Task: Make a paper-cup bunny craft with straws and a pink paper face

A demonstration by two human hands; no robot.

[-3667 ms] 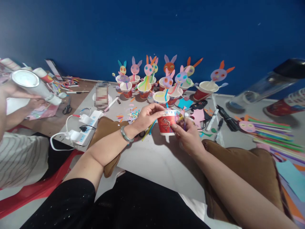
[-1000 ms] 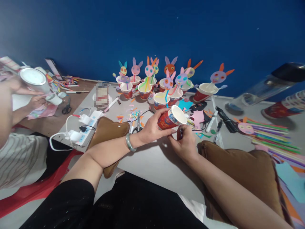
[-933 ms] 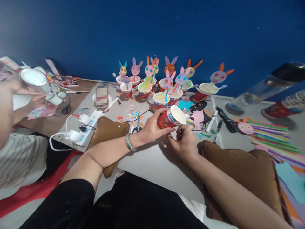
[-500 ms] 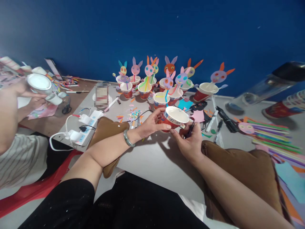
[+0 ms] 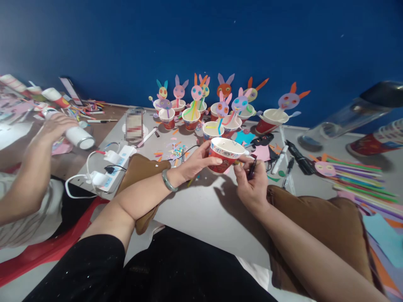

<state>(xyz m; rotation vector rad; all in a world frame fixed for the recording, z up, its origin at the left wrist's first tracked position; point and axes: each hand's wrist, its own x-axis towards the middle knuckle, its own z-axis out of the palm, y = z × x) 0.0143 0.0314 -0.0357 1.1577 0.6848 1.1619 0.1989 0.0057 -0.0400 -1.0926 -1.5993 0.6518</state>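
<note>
My left hand (image 5: 199, 162) is closed round the side of a red paper cup (image 5: 225, 161) with a patterned white rim, held above the table. The cup tilts slightly, and its white inside shows. Just right of the cup, my right hand (image 5: 252, 180) is closed with thumb and fingers together. A dark, slim tool (image 5: 252, 168) pokes out from its fingers; its kind is unclear. A small pale piece (image 5: 250, 155) shows between the cup and my right fingers. Behind the cup stand several paper cups with paper rabbit heads, such as an orange-eared rabbit (image 5: 289, 100).
A power strip (image 5: 121, 165) and brown cushions (image 5: 317, 235) flank my arms. Markers (image 5: 299, 157), colored sticks (image 5: 362, 174) and a clear bottle (image 5: 333, 126) lie or stand at right. At left, another person's hand (image 5: 56, 123) holds a white can (image 5: 80, 137).
My left hand has turned the cup more upright, showing its red side. My right hand has shifted slightly right, away from the cup's base. The other person's can has tipped and moved lower right.
</note>
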